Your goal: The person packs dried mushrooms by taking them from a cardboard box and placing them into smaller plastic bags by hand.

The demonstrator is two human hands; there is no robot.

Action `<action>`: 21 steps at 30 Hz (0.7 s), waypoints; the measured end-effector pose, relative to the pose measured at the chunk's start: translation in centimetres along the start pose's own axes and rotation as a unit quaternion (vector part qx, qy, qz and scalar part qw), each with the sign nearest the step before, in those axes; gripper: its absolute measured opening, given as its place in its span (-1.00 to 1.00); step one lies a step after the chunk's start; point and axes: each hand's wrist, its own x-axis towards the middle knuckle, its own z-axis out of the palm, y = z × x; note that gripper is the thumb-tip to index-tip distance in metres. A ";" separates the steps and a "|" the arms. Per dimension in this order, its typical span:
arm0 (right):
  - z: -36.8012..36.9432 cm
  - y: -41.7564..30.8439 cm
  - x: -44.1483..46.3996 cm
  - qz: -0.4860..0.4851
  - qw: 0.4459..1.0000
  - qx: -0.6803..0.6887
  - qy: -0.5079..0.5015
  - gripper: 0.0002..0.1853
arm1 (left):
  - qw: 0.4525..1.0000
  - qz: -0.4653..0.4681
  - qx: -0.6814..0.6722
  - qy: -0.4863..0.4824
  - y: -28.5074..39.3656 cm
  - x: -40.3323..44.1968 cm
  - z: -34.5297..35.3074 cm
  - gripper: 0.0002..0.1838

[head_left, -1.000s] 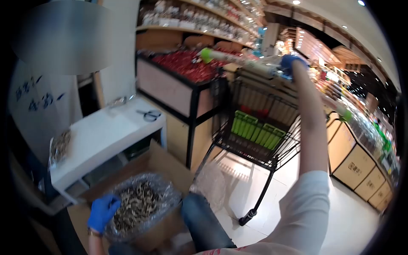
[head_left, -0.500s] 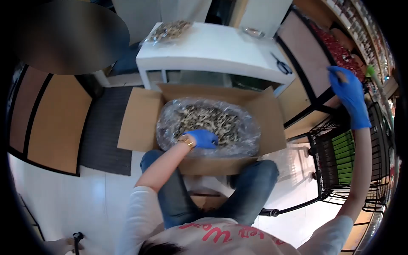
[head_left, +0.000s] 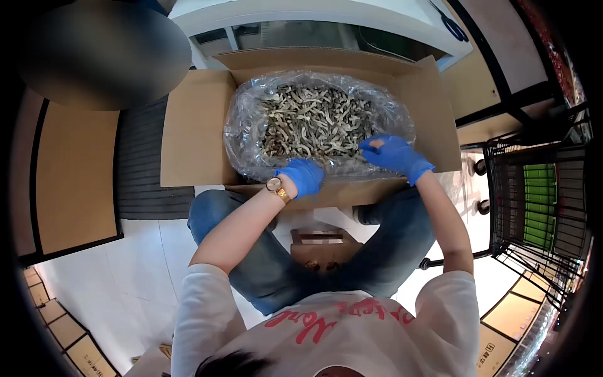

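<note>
An open cardboard box (head_left: 433, 119) stands in front of my knees, lined with a clear plastic bag (head_left: 242, 135). Inside the bag lies a heap of dried, curled grey-and-cream strips (head_left: 314, 122), resembling dried mushroom pieces. My left hand (head_left: 303, 176), in a blue glove with a gold watch at the wrist, rests at the bag's near edge, its fingers curled in and partly hidden. Over the right side of the heap is my right hand (head_left: 397, 158), also blue-gloved, thumb and fingers drawn together. A tan patch shows at its thumb; what the fingers hold cannot be made out.
A white table (head_left: 301, 14) stands beyond the box, with scissors (head_left: 455, 26) on its right end. At right is a black wire cart (head_left: 515, 188) with a green panel. A dark ribbed mat (head_left: 147, 169) lies left of the box. A blurred shape covers the upper left.
My right hand has come from far out at the right, by the shelf, to the bag. My left hand has shifted to the bag's near edge. The view has tilted down.
</note>
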 end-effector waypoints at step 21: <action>-1.1 -0.6 4.2 -0.085 0.924 0.179 0.326 -0.88 | 0.942 0.060 -0.077 0.320 4.3 2.2 -3.6 -0.69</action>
